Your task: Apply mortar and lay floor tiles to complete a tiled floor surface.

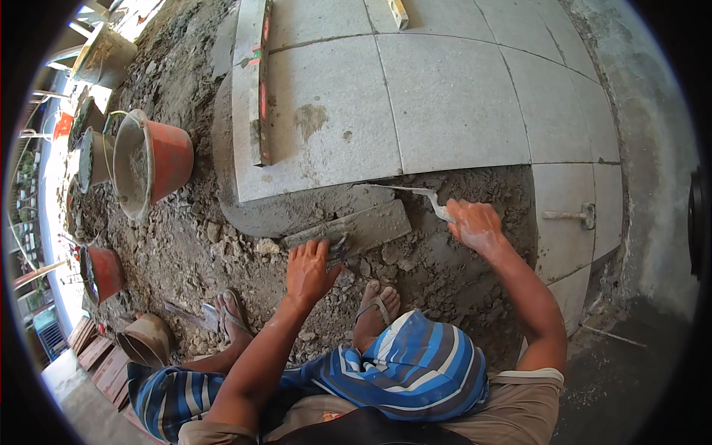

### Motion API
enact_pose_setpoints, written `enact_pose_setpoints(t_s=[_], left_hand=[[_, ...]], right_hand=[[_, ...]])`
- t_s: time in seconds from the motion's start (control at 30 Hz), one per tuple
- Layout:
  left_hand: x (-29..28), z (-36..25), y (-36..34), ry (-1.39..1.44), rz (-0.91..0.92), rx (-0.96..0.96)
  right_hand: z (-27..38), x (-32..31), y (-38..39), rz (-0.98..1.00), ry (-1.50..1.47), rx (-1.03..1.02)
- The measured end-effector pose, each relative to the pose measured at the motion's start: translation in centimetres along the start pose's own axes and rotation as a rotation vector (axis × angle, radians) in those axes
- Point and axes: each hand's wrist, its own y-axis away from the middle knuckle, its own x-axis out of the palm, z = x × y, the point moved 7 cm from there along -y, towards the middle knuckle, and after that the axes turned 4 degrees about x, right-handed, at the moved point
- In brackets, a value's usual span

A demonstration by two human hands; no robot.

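My right hand [475,225] is closed round the handle of a pointing trowel [424,192]. The trowel's thin blade reaches left along the edge of the laid tiles, over wet grey mortar [289,211]. My left hand [311,271] grips a long rectangular mortar-smeared float [378,226] near its left end, fingers curled over it and thumb stretched to the right. The float lies slantwise between the mortar bed and the rubble by my feet. Just beyond stand the large pale floor tiles [326,111], with a spirit level [262,89] lying on the left one.
Orange-red buckets [172,159] [106,273] stand on the rough soil to the left, near a tipped tan bucket [148,335]. A hammer [567,216] rests on the right-hand tiles. A second yellow-ended level [398,15] lies at the far edge. Stacked reddish tiles [104,363] sit at lower left.
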Motion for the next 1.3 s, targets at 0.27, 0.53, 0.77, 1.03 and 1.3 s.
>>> enact_pose_setpoints(t_s=[0.27,0.53,0.77,1.03,1.3], left_hand=[[-1.1,2.7,4.7,0.105,0.332,0.088],[-14.1,8.5,8.7,-0.08,0.495,0.117],[-27.3,13.1,14.7,-0.221,0.357,-0.248],[-32.5,17.6,22.3,-0.278,0.219,-0.529],[-34.0,18.8,26.7,-0.226,0.267,-0.64]], right_hand=[[-5.0,-0.9,1.0,-0.063,0.034,0.102],[7.8,3.0,-6.1,0.044,-0.032,-0.16],[3.6,-1.3,-1.4,0.068,0.002,0.0],[11.7,1.3,-6.2,0.037,-0.027,-0.033],[9.6,-2.3,-3.7,0.088,0.029,0.038]])
